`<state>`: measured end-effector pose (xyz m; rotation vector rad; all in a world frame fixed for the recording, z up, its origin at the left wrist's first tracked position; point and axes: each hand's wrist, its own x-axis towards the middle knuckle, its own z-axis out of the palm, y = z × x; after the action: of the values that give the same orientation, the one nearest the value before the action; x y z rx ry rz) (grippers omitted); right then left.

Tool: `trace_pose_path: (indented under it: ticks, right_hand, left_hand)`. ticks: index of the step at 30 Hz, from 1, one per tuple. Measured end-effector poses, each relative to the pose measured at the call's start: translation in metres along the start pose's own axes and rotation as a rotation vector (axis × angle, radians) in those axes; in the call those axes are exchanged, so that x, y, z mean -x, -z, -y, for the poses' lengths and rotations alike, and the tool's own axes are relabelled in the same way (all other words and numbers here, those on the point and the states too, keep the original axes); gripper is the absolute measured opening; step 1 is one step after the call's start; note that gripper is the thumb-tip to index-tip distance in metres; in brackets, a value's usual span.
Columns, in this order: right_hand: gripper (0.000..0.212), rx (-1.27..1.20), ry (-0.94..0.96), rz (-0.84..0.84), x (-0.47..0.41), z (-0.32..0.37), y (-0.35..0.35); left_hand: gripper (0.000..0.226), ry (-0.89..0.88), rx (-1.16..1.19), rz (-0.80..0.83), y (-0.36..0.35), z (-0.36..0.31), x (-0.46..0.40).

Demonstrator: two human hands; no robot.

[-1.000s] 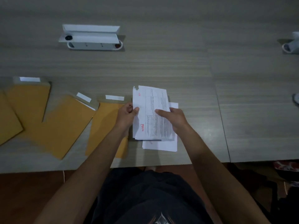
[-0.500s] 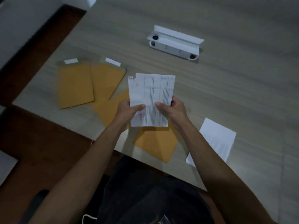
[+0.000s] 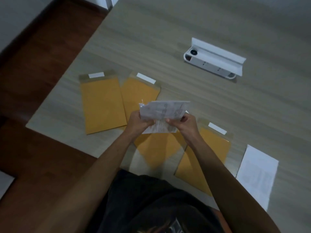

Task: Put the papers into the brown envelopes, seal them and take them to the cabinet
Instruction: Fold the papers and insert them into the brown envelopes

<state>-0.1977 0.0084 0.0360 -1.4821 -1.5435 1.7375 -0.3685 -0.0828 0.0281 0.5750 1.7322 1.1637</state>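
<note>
Brown envelopes (image 3: pixel 102 105) (near table edge (image 3: pixel 58 143))

The brown envelopes (image 3: pixel 102 105) are showing mustard-yellow faces with grey-brown flaps and white adhesive strips. The papers (image 3: pixel 165 113) are showing white with lines of dark print and a faint red mark. The desk (image 3: pixel 168 39) is showing a grey-beige wood grain. The floor (image 3: pixel 33 56) is showing dark reddish-brown. A white box (image 3: pixel 213 58) is carrying a black dot.

Bare table (image 3: pixel 151 39) beyond envelopes (image 3: pixel 102 105)
</note>
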Motion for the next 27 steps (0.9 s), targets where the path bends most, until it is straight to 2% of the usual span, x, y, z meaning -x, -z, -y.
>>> trace_pose_path:
  ticks: [6, 8, 10, 13, 16, 18, 22, 25, 27]
  right_hand:
    - [0.03, 0.105, -0.075, -0.029, -0.008, 0.001, -0.007]
    - [0.033, 0.106, -0.054, -0.064, -0.01, 0.007, -0.006]
    - [0.031, 0.078, -0.058, -0.111, -0.013, 0.011, -0.003]
    - [0.026, 0.061, -0.087, -0.161, -0.017, 0.018, 0.001]
    - [0.024, 0.057, -0.091, -0.181, -0.021, 0.025, 0.004]
    - [0.022, 0.049, -0.108, -0.168, -0.024, 0.029, 0.005]
    - [0.028, 0.136, -0.136, -0.082, -0.031, 0.039, 0.007]
    - [0.034, 0.32, -0.087, 0.043, -0.036, 0.047, 0.008]
    - [0.038, 0.515, -0.051, 0.129, -0.041, 0.048, 0.007]
  left_hand:
    - [0.024, 0.02, 0.036, 0.078, 0.012, -0.007, -0.03]
    - [0.027, 0.01, 0.05, 0.032, 0.015, -0.011, -0.041]
    - [0.048, -0.047, -0.153, -0.085, 0.025, -0.006, -0.057]
    - [0.072, -0.169, -0.712, -0.146, 0.049, 0.011, -0.076]
    - [0.091, -0.257, -1.128, -0.031, 0.077, 0.021, -0.087]
    - [0.096, -0.31, -1.259, 0.101, 0.094, 0.016, -0.09]
    - [0.092, -0.338, -1.358, 0.366, 0.12, -0.003, -0.094]
    - [0.075, -0.327, -1.34, 0.402, 0.121, -0.007, -0.096]
    - [0.073, -0.325, -1.307, 0.354, 0.113, -0.007, -0.096]
